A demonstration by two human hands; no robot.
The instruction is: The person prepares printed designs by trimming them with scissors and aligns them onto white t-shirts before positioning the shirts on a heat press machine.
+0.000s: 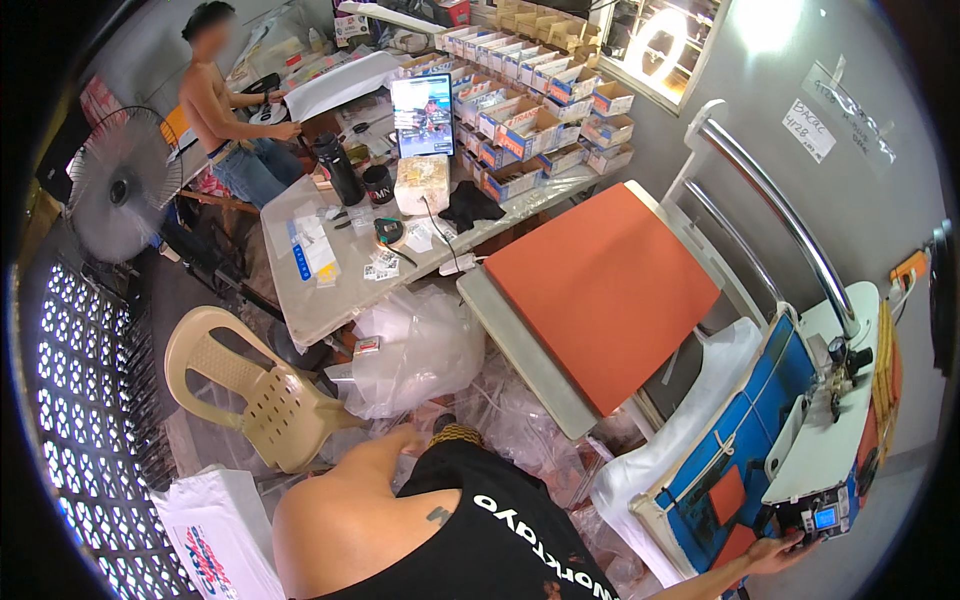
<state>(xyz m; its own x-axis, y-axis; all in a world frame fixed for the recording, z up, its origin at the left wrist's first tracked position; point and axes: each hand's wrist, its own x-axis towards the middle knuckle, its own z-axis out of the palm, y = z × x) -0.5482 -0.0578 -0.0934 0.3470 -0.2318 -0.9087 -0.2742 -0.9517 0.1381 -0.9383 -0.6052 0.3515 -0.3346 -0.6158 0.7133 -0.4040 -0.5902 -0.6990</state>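
Note:
My right hand (782,554) reaches out to the lower right, its fingers stretched against the lower edge of a small control box (824,518) with a lit blue screen. The box sits at the near end of a heat press (840,400). My left hand (408,440) is low in front of me, near a bundle of clear plastic (420,350); its fingers are too small and partly hidden to make out. Left of the box, a blue board (745,425) with cord across it and orange-red pads (728,495) leans by the press. A large orange-red pad (610,290) covers the press bed.
A beige plastic chair (275,390) stands to the left, with a white printed shirt (220,540) near it. The table (330,310) holds a monitor, bottle, mug and tape measure. Many-slotted cardboard bins (530,130) stand behind. A fan (120,190) and another person (215,110) are at far left.

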